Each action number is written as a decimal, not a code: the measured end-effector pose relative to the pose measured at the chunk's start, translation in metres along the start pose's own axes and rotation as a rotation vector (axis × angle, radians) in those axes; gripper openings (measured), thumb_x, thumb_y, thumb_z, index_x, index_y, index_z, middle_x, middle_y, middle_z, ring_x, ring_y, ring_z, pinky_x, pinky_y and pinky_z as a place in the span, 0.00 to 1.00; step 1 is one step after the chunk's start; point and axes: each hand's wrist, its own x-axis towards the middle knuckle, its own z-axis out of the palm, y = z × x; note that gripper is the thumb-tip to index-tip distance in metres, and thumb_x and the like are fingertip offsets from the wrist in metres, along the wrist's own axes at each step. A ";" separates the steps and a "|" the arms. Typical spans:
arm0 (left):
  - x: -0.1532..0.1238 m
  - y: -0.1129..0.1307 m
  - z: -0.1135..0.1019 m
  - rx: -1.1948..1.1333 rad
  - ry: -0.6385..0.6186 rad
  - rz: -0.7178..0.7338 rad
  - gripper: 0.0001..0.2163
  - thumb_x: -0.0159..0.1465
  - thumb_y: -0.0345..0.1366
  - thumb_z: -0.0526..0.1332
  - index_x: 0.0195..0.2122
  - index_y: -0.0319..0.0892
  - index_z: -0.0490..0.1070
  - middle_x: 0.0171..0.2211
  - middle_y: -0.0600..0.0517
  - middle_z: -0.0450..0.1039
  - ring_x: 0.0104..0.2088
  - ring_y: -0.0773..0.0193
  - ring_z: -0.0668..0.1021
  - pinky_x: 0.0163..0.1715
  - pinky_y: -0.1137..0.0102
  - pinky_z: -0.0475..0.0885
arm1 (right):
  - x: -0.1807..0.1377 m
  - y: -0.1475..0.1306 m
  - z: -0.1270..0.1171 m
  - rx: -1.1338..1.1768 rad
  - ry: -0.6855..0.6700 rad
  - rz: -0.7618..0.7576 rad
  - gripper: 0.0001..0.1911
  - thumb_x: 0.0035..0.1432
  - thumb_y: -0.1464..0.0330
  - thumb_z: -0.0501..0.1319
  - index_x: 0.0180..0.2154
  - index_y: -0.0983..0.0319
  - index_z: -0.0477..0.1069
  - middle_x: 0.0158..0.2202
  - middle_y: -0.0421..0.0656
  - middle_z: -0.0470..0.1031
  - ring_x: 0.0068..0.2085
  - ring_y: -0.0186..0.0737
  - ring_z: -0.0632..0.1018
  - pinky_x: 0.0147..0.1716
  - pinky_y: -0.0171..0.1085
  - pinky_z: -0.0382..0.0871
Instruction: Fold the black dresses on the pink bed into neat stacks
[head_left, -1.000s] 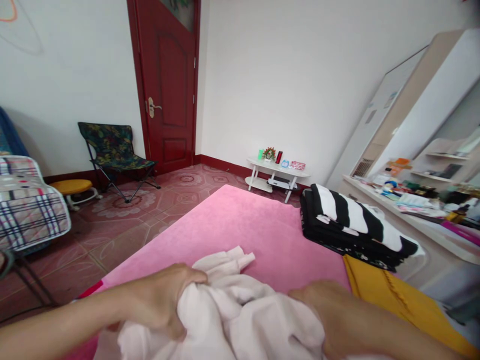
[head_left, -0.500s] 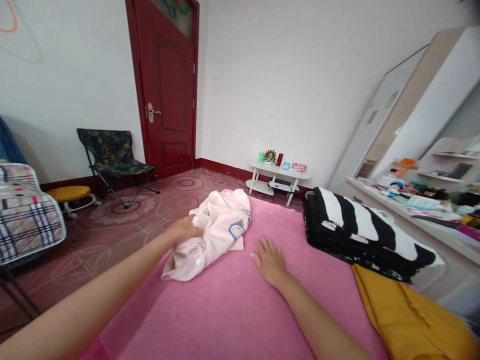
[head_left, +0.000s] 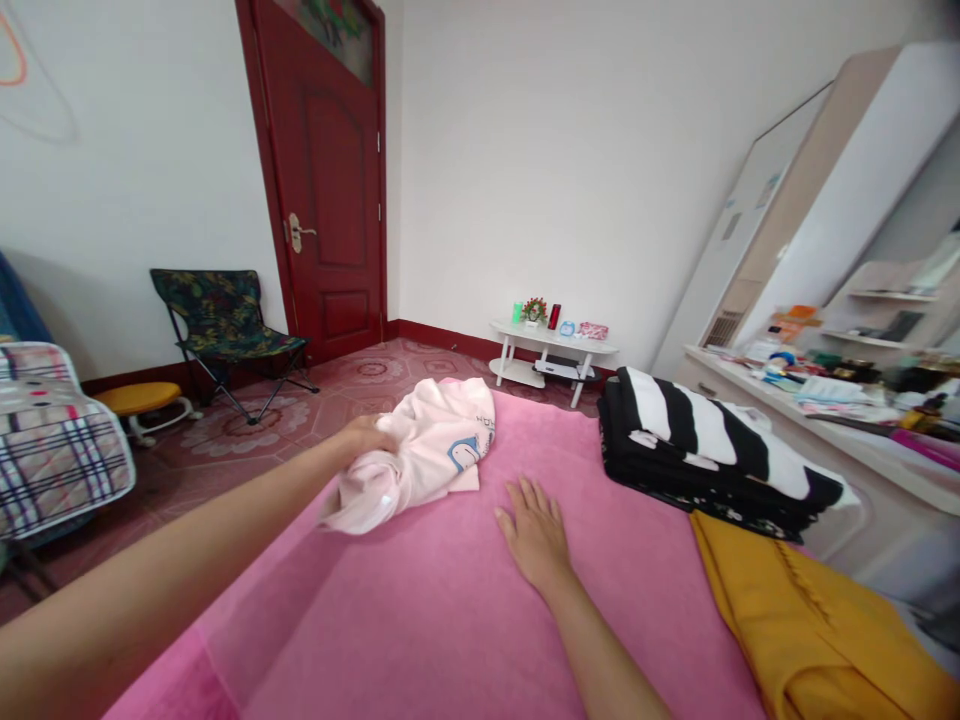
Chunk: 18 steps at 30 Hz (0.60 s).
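A pale pink shirt (head_left: pixel 424 440) with a blue cartoon print lies crumpled toward the far left of the pink bedspread (head_left: pixel 442 600). My left hand (head_left: pixel 366 438) is closed on its left edge, and the fingertips are partly hidden in the cloth. Flat on the bedspread, to the right of the shirt and apart from it, rests my right hand (head_left: pixel 535 530), palm down with fingers stretched out and nothing in them.
Folded black-and-white clothes (head_left: pixel 705 450) are stacked at the right, with a folded mustard garment (head_left: pixel 832 620) nearer me. A cluttered dresser (head_left: pixel 847 420) stands beyond them. A low white table (head_left: pixel 555 341), a camouflage folding chair (head_left: pixel 225 320) and a yellow stool (head_left: pixel 139 398) stand farther off.
My left hand, still gripping the shirt, has lifted its near-left end slightly. My right hand stays flat on the bedspread. The whole view has shifted a little.
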 end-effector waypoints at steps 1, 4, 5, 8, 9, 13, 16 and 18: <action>0.007 0.013 -0.012 0.048 0.020 0.001 0.15 0.49 0.39 0.66 0.38 0.42 0.72 0.33 0.49 0.76 0.35 0.54 0.77 0.32 0.68 0.69 | 0.000 0.000 0.000 0.008 0.004 0.001 0.29 0.64 0.56 0.43 0.63 0.60 0.54 0.66 0.47 0.50 0.66 0.49 0.50 0.61 0.50 0.40; 0.024 0.061 -0.042 0.341 0.149 0.253 0.16 0.52 0.36 0.64 0.43 0.45 0.72 0.43 0.46 0.74 0.48 0.48 0.73 0.44 0.63 0.67 | 0.001 0.002 -0.001 0.031 0.022 0.001 0.29 0.63 0.56 0.44 0.62 0.60 0.55 0.66 0.47 0.51 0.65 0.49 0.51 0.61 0.49 0.41; 0.026 0.077 -0.046 0.416 0.138 0.426 0.17 0.53 0.33 0.62 0.45 0.46 0.71 0.48 0.46 0.72 0.52 0.48 0.69 0.48 0.61 0.64 | 0.001 0.002 -0.002 0.039 0.023 0.000 0.29 0.63 0.56 0.45 0.62 0.59 0.55 0.66 0.47 0.51 0.65 0.49 0.51 0.61 0.49 0.41; 0.010 0.108 -0.030 0.562 -0.079 0.791 0.18 0.53 0.26 0.60 0.44 0.47 0.72 0.50 0.46 0.70 0.56 0.47 0.65 0.53 0.56 0.59 | 0.002 0.004 -0.002 0.060 0.012 0.000 0.29 0.62 0.56 0.46 0.62 0.59 0.56 0.66 0.47 0.52 0.65 0.48 0.52 0.61 0.48 0.41; -0.002 0.110 -0.017 0.594 -0.154 0.843 0.17 0.52 0.24 0.60 0.42 0.46 0.72 0.48 0.45 0.71 0.55 0.46 0.65 0.54 0.53 0.58 | 0.002 0.005 -0.002 0.066 0.014 -0.001 0.29 0.62 0.56 0.46 0.62 0.59 0.57 0.65 0.47 0.52 0.65 0.48 0.52 0.61 0.48 0.41; -0.050 0.078 0.049 0.586 -0.246 0.870 0.17 0.55 0.23 0.54 0.41 0.45 0.74 0.45 0.42 0.72 0.54 0.39 0.65 0.51 0.46 0.58 | 0.002 0.006 0.001 0.090 0.045 -0.010 0.29 0.62 0.56 0.47 0.61 0.59 0.58 0.65 0.47 0.54 0.65 0.47 0.53 0.61 0.48 0.41; -0.066 0.055 0.079 0.542 -0.218 0.835 0.19 0.58 0.24 0.48 0.43 0.44 0.74 0.45 0.39 0.71 0.52 0.37 0.67 0.45 0.43 0.61 | 0.002 0.006 0.001 0.101 0.052 -0.006 0.28 0.62 0.56 0.48 0.61 0.60 0.58 0.64 0.47 0.55 0.64 0.47 0.54 0.61 0.47 0.42; -0.068 0.052 0.084 0.555 -0.206 0.838 0.19 0.58 0.24 0.49 0.44 0.44 0.74 0.46 0.37 0.70 0.52 0.36 0.67 0.44 0.42 0.62 | 0.001 0.006 0.000 0.108 0.053 -0.002 0.28 0.62 0.57 0.48 0.60 0.60 0.59 0.64 0.47 0.55 0.64 0.47 0.54 0.61 0.47 0.42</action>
